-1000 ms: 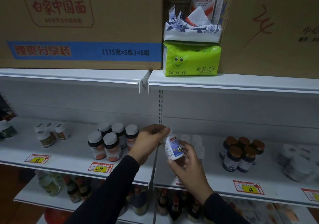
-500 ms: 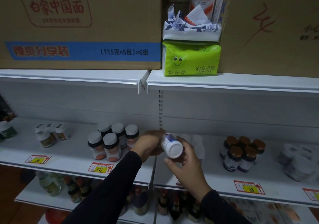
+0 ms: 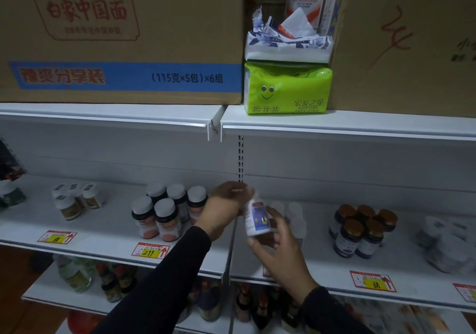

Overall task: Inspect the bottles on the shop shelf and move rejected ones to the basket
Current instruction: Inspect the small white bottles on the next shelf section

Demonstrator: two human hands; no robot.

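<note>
A small white bottle (image 3: 256,217) with a blue and purple label stands upright in front of the middle shelf (image 3: 103,233). My right hand (image 3: 277,241) grips its lower part from the right and below. My left hand (image 3: 226,207) holds its cap from above and the left. Behind it stand several faint white bottles (image 3: 293,217). No basket is in view.
White-capped dark bottles (image 3: 164,212) stand left of my hands, brown-capped jars (image 3: 363,228) to the right. More small bottles (image 3: 74,199) sit far left. Cardboard boxes (image 3: 121,37) and a green tissue pack (image 3: 287,89) fill the upper shelf. Sauce bottles (image 3: 260,305) line the lower shelf.
The bottle was tipped with its cap end facing me half a second ago; it is upright again with its label facing me. Both hands stayed on it.
</note>
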